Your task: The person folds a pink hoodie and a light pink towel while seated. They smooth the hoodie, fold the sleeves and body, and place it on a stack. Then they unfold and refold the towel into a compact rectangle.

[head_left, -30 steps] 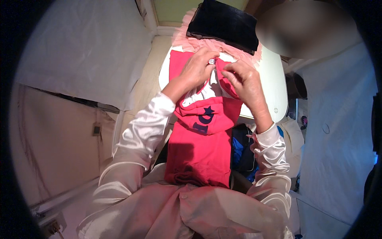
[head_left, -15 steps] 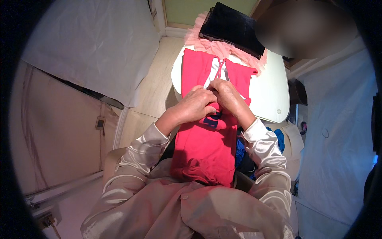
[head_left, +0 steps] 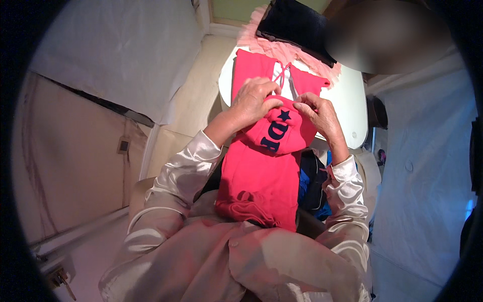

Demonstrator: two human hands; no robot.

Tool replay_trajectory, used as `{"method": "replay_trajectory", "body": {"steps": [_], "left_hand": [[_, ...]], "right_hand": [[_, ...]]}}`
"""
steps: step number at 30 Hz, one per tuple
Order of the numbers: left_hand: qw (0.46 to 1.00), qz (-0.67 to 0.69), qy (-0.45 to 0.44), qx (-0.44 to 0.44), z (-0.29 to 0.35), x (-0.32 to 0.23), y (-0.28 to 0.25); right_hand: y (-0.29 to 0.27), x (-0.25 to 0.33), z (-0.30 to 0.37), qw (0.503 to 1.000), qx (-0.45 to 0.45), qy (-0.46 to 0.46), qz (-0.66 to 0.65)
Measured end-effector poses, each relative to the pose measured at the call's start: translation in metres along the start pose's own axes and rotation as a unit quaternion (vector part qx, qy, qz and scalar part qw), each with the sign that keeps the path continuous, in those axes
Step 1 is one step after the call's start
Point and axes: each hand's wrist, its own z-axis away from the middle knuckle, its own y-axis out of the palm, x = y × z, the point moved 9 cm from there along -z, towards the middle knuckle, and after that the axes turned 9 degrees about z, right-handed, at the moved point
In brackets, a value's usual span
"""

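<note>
A red hooded sweatshirt stretches from the table down over my lap, its upper part flat on the white tabletop. Red cords cross over a pale lining near its far end. Folded across its middle is a red flap with a dark star and dark lettering. My left hand is closed on the far left edge of that flap, thumb toward me and fingers beyond. On the flap's right side my right hand pinches the same edge between thumb and fingers. A short stretch of edge runs between my hands.
Behind the sweatshirt, a folded black garment lies on pink ruffled fabric on the white table. Blue and dark cloth sits below the table, right of my lap. A blurred round patch covers the far right.
My hands have moved apart, the right one to the right. The flap between them is spread wider, showing its star and more lettering. The sweatshirt's far end sits slightly farther away.
</note>
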Motion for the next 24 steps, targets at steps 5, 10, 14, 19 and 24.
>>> {"method": "replay_trajectory", "body": {"steps": [5,10,14,19,24], "left_hand": [[0.989,-0.129,0.049,-0.059,0.006,0.008,0.005],[0.985,-0.153,0.007,-0.076,0.023,0.058,0.022],[0.984,-0.150,0.032,-0.093,0.035,0.042,0.014],[0.997,-0.002,-0.043,-0.068,0.091,0.007,-0.018],[0.867,0.373,-0.269,0.193,0.211,-0.043,0.014]], "right_hand": [[-0.008,0.013,0.016,0.951,-0.192,-0.147,0.193],[0.028,0.005,0.023,0.905,-0.266,-0.174,0.283],[0.018,0.008,0.027,0.904,-0.256,-0.176,0.294],[-0.012,0.036,0.084,0.905,-0.198,-0.230,0.297],[0.016,0.050,0.186,0.938,-0.010,-0.246,0.244]]}}
